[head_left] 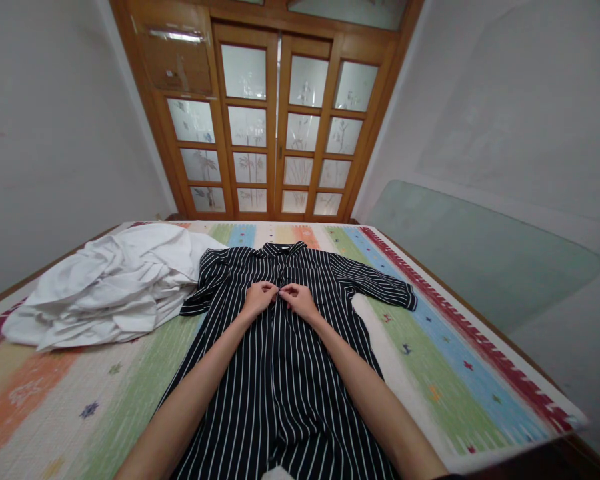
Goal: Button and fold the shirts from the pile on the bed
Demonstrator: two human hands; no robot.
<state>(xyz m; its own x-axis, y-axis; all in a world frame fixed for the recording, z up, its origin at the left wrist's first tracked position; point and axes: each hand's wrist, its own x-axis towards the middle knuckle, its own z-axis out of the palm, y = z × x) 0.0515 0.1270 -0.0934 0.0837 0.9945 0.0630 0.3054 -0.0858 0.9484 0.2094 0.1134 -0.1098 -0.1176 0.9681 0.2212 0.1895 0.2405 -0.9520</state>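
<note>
A black shirt with white stripes point(300, 360) lies spread face up, its collar toward the far side and its front placket running down the middle. My left hand point(261, 297) pinches the placket at chest height, fingers pressed together. Close against it, my right hand point(298, 299) pinches the same spot from the other side. The fingertips of both nearly meet on the placket's edge. Whether a button sits between them is too small to make out. One sleeve reaches out to the right; the left sleeve is folded in near the white cloth.
A heap of crumpled white cloth point(125, 287) lies to the left, touching the shirt's left sleeve. Beneath everything is a colourful striped bed cover point(430, 347). Walls flank both sides, and a wooden door with glass panes point(280, 120) stands beyond the far edge.
</note>
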